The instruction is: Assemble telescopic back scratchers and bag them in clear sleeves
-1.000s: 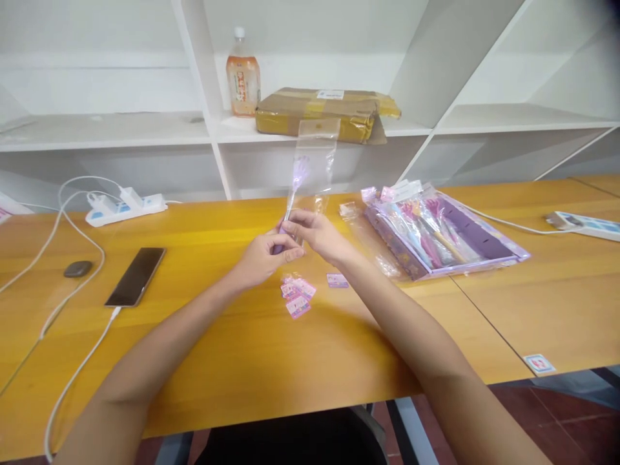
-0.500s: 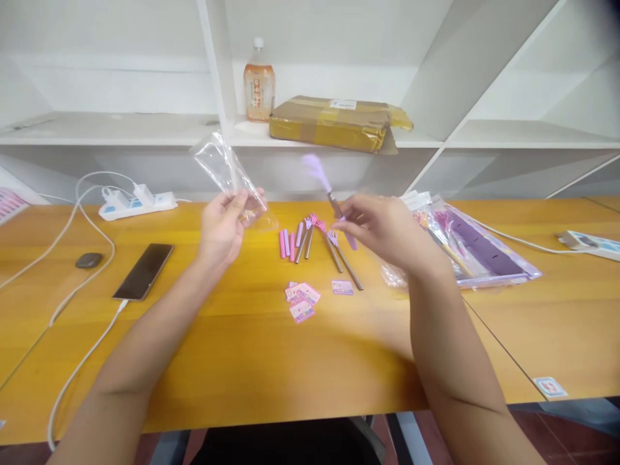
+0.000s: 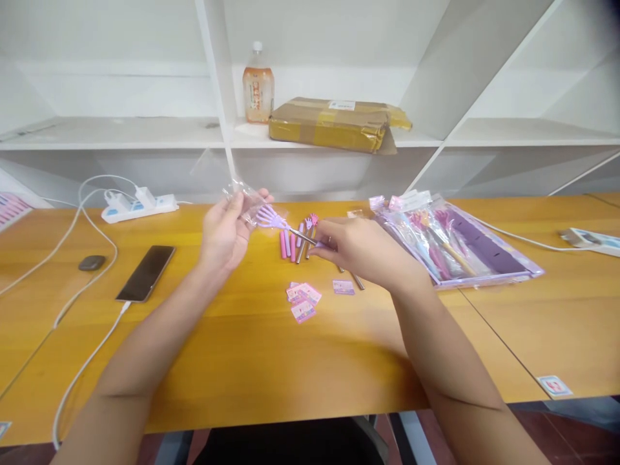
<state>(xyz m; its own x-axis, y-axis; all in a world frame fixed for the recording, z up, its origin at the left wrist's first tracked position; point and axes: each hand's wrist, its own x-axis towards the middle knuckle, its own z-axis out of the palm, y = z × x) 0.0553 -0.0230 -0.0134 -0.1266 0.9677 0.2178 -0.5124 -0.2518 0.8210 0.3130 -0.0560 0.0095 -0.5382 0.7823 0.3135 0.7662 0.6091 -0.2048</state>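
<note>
My left hand (image 3: 227,229) is closed on a clear plastic bag (image 3: 239,194). In my right hand (image 3: 356,245) is a back scratcher (image 3: 303,237) with a purple hand-shaped head and a metal rod. Its head is at the bag's mouth, beside my left fingers; I cannot tell how far inside it is. Below and behind it lie pink and purple handle tubes (image 3: 283,245) and several metal rods with small hand-shaped heads (image 3: 314,221), partly hidden by my right hand. Small printed cards (image 3: 303,294) lie nearer me, with another card (image 3: 343,287) to their right.
A purple tray (image 3: 489,242) with bagged back scratchers stands at the right. To the left are a phone (image 3: 146,273) on a cable, a small black case (image 3: 92,263) and a power strip (image 3: 140,206). A bottle (image 3: 258,87) and a taped carton (image 3: 334,123) sit on the shelf.
My right hand has brought the back scratcher left and down, turning its head from upward to leftward, to the bag. The left hand still holds the bag in about the same place.
</note>
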